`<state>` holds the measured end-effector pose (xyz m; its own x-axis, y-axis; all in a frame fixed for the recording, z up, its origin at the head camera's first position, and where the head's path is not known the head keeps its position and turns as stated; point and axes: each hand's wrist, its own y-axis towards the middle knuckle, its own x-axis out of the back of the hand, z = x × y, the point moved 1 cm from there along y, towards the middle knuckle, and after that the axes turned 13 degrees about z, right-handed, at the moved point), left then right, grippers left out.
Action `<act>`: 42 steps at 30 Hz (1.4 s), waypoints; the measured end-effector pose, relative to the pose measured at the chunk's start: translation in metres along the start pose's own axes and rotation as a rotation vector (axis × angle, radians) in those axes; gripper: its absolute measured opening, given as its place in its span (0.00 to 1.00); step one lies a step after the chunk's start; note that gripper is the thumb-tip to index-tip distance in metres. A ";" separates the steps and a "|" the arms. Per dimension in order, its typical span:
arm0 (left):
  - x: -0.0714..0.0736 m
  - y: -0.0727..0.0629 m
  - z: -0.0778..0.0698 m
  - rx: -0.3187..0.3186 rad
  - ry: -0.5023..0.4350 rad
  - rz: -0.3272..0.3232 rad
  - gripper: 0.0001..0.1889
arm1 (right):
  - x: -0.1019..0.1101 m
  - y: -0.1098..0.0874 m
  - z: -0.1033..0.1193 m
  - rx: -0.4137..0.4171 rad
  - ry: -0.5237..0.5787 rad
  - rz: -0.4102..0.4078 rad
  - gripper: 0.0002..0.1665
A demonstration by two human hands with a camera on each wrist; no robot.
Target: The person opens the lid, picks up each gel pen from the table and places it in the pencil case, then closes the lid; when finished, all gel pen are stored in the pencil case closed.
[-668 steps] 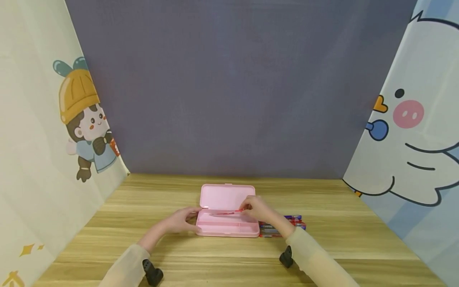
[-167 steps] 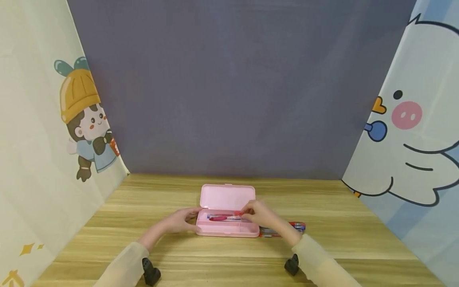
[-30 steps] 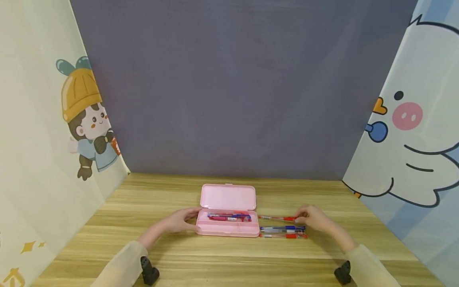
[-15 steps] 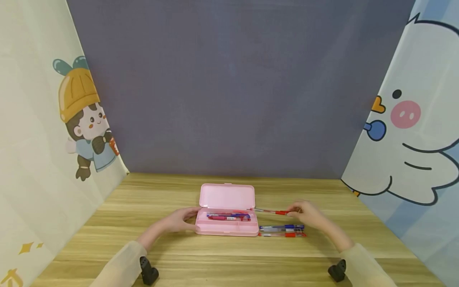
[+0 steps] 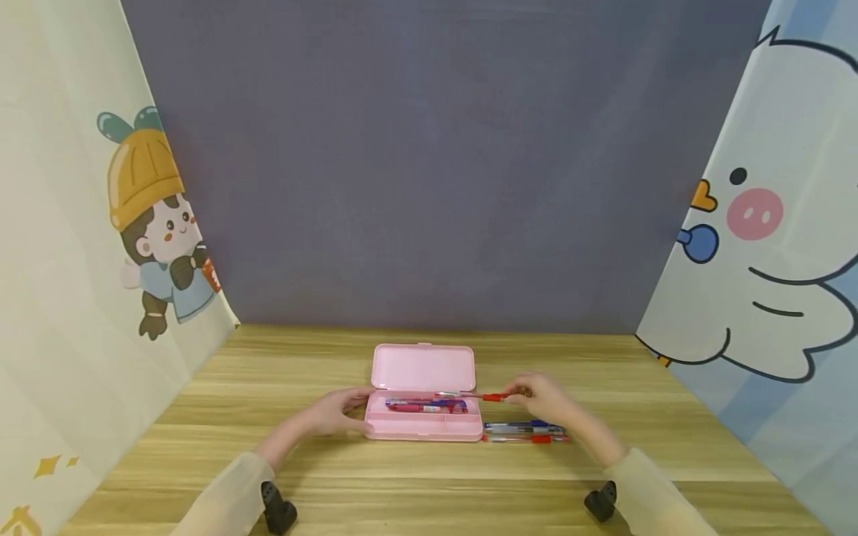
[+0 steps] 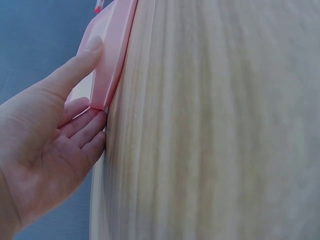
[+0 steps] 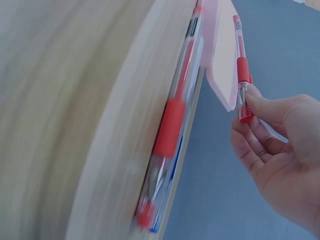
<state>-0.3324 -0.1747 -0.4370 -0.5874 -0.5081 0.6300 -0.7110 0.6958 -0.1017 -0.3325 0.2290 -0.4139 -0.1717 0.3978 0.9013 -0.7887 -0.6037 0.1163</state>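
Note:
A pink pencil case (image 5: 405, 426) lies with its lid (image 5: 422, 366) raised on the wooden table. My left hand (image 5: 331, 413) holds its left end; the left wrist view shows the thumb on the long wall and the fingers at the corner. Between thumb and fingers of my right hand (image 5: 546, 402) is one end of a clear gel pen with a red grip (image 5: 494, 397). The held pen (image 7: 242, 70) points left, its far end over the case's back compartment. In that compartment lie several pens (image 5: 429, 406), red and blue ones among them.
Right of the case, several pens lie side by side on the table: blue ones (image 5: 523, 427) and a red one (image 5: 540, 439) nearest the front. A dark grey backdrop (image 5: 429, 186) stands behind the table, with cartoon-printed panels at both sides.
My right hand has lifted the red pen off the table and carried it left, so its tip now overlaps the case. The left hand stays at the case's left end.

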 end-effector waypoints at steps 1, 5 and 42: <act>0.000 0.000 0.000 0.001 0.003 -0.002 0.41 | -0.001 0.002 0.002 -0.004 0.002 0.005 0.07; 0.000 0.000 0.000 0.000 -0.003 -0.009 0.40 | -0.005 0.011 0.011 0.023 0.016 0.016 0.07; 0.000 0.000 0.002 -0.008 -0.003 0.000 0.41 | -0.037 0.056 0.047 0.156 0.018 0.134 0.02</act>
<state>-0.3326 -0.1755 -0.4384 -0.5887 -0.5093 0.6277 -0.7078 0.6999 -0.0959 -0.3425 0.1482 -0.4212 -0.2801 0.3180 0.9058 -0.6571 -0.7514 0.0606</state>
